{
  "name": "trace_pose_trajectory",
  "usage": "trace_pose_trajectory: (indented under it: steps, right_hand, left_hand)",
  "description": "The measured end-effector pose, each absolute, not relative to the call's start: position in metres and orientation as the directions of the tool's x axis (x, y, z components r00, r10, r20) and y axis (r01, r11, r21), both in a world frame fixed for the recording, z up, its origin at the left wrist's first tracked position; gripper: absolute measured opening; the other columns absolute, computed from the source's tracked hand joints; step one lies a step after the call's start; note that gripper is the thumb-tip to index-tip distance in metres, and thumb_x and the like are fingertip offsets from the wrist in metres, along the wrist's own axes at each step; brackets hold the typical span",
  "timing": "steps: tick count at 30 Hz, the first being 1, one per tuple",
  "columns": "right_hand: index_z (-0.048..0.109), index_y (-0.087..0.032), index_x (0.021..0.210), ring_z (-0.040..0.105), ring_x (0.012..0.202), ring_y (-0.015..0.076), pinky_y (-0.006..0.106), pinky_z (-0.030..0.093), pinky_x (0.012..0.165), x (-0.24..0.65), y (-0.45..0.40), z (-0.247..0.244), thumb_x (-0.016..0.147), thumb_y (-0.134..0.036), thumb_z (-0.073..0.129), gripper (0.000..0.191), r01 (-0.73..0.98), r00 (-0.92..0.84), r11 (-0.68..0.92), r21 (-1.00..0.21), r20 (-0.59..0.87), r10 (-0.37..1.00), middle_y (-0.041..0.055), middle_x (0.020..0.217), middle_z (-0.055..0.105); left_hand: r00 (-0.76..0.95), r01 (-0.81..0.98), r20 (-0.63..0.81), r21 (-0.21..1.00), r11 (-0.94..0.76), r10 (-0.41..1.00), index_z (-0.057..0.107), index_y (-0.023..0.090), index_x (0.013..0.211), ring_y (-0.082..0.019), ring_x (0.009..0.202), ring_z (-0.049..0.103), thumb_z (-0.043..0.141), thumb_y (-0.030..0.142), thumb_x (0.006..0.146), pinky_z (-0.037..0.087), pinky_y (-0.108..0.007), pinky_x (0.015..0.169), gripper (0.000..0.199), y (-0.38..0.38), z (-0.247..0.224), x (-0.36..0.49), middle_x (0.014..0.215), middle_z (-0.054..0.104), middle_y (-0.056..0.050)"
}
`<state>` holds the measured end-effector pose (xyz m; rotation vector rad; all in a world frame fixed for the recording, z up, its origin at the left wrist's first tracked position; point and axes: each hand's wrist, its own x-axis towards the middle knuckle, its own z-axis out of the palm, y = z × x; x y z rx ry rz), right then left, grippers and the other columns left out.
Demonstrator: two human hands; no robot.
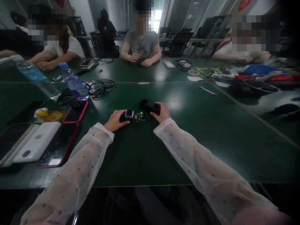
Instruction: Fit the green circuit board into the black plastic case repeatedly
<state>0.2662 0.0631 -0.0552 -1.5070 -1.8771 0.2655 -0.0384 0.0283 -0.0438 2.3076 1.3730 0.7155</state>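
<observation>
Green circuit board (138, 117) with small screen (129, 113) is sitting mid-table, low over the green tabletop (145, 162), between the person's two hands; can't tell if it is resting or slightly lifted. Left hand (114, 121) is gripping its left end, thumb along the near side, fingers bending over the far side, gap about board-wide, so pinching, not spread; a dark part is showing in the grip, unclear what. End grip is probably leaving screen and components uncovered, screen facing up. Right hand (162, 113) is pinching the right end of a black plastic housing (147, 105), thumb near side, fingers on far side, partly curled; individual fingertips are too blurred to separate. Housing is lying just beyond and right of the board, likely angled that way to suit the right wrist; contact between the two is unclear. Farther out, pink-cased phone (76, 112), looped black cable (105, 86) and labelled water bottle (74, 82) are lying or standing leftward, wrench (208, 91) is lying rightward, and a person in a grey T-shirt (142, 43) is sitting opposite.
</observation>
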Motion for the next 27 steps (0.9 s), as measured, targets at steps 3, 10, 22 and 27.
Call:
trace_pose_trajectory:
  steps: [3, 10, 22, 27]
  right_hand:
    - [0.048, -0.021, 0.124, 0.055, 0.11, 0.0366, 0.057, 0.047, 0.091, 0.2643, 0.0613, -0.0534, 0.071, -0.029, 0.069, 0.058, 0.789, -0.068, 0.283, -0.545, 0.38, 0.922, 0.0144, 0.12, 0.059]
    - [0.046, -0.018, 0.126, 0.054, 0.113, 0.037, 0.055, 0.047, 0.092, 0.2618, 0.0586, -0.0519, 0.073, -0.029, 0.068, 0.059, 0.812, -0.072, 0.271, -0.517, 0.372, 0.925, 0.0161, 0.122, 0.058]
    - [0.046, -0.019, 0.126, 0.054, 0.111, 0.0382, 0.059, 0.047, 0.089, 0.2629, 0.0604, -0.0534, 0.073, -0.029, 0.067, 0.058, 0.811, -0.091, 0.292, -0.508, 0.384, 0.919, 0.0165, 0.12, 0.058]
    - [0.046, -0.02, 0.126, 0.054, 0.112, 0.0379, 0.059, 0.047, 0.089, 0.2629, 0.0603, -0.0544, 0.073, -0.028, 0.067, 0.058, 0.804, -0.089, 0.3, -0.513, 0.396, 0.914, 0.0158, 0.12, 0.058]
  left_hand:
    - [0.393, 0.708, 0.24, 0.537, -0.458, 0.888, 0.05, 0.022, 0.132, -0.031, 0.12, 0.049, 0.072, 0.039, 0.077, 0.042, -0.048, 0.099, 0.062, 0.0281, -0.043, -0.0374, 0.129, 0.058, -0.011]
    - [0.389, 0.708, 0.234, 0.543, -0.452, 0.891, 0.049, 0.02, 0.132, -0.031, 0.12, 0.049, 0.072, 0.041, 0.077, 0.041, -0.048, 0.1, 0.063, 0.0273, -0.0418, -0.037, 0.13, 0.058, -0.011]
    - [0.385, 0.693, 0.226, 0.57, -0.442, 0.895, 0.05, 0.021, 0.132, -0.03, 0.12, 0.049, 0.071, 0.04, 0.078, 0.042, -0.049, 0.099, 0.061, 0.0265, -0.0408, -0.0373, 0.13, 0.058, -0.011]
    - [0.383, 0.7, 0.224, 0.562, -0.44, 0.896, 0.049, 0.022, 0.132, -0.03, 0.12, 0.049, 0.071, 0.04, 0.078, 0.042, -0.05, 0.098, 0.061, 0.0272, -0.0412, -0.0374, 0.129, 0.058, -0.011]
